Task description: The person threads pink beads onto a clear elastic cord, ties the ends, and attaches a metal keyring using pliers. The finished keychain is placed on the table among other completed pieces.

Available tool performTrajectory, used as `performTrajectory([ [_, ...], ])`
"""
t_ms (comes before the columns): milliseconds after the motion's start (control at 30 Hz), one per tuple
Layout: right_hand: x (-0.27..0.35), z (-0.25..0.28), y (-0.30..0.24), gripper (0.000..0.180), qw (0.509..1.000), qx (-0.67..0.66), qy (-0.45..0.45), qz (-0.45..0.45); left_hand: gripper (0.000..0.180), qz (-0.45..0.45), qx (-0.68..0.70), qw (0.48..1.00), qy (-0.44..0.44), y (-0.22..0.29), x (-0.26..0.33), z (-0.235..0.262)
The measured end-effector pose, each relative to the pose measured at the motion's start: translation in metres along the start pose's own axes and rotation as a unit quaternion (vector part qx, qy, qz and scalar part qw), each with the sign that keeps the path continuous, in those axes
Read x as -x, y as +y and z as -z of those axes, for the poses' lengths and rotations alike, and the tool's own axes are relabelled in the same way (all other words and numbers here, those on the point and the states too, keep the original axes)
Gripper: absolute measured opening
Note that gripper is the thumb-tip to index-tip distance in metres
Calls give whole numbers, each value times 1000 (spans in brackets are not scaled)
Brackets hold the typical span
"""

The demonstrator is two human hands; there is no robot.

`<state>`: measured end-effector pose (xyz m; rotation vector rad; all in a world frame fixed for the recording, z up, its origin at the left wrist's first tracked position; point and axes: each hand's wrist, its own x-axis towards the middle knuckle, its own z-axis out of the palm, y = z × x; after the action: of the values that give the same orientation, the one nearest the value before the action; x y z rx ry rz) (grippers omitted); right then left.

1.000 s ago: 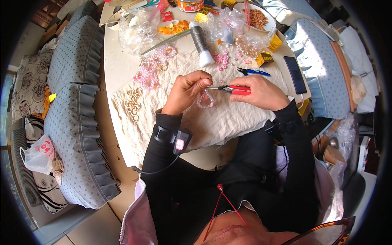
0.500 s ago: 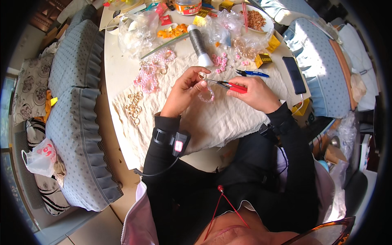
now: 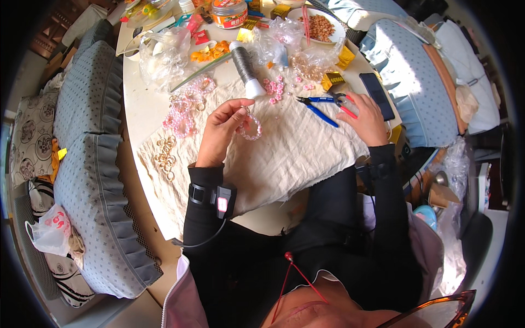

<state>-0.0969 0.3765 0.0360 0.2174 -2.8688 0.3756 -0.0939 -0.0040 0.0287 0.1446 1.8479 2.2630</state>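
Note:
My left hand (image 3: 219,128), closed in a pinch, holds up a small pink beaded loop (image 3: 252,130) with a gold ring (image 3: 244,111) at its top. Over to the right, my right hand (image 3: 367,120) has its fingers on the handles of red-handled pliers (image 3: 345,107), low against the cloth. Their jaws are hard to make out beside a yellow box. Blue-handled cutters (image 3: 321,112) lie with spread handles just left of the pliers. Pink bead strands (image 3: 183,117) and several linked gold rings (image 3: 165,156) lie on the cloth left of my left hand.
A cream cloth (image 3: 284,158) covers the near tabletop. Beyond it are a spool of grey wire (image 3: 245,68), loose pink beads (image 3: 274,90), clear plastic bags (image 3: 161,57), orange peel (image 3: 210,52), a jar (image 3: 229,13) and a plate of nuts (image 3: 322,26). A phone (image 3: 377,95) lies at right.
My right hand has moved away from the beaded loop to the right, taking the red-handled pliers down beside the blue cutters. My left hand still holds the loop. The whole view has shifted slightly.

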Motion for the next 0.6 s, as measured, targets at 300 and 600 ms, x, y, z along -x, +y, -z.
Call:
performTrajectory([
  [300,-6,-3,-20,61,987,-40,13,152,48,-24,17,999,-34,1,1,-3],
  [600,-13,-22,-52,29,976,30,18,214,49,-36,23,998,-37,-2,-1,1],
])
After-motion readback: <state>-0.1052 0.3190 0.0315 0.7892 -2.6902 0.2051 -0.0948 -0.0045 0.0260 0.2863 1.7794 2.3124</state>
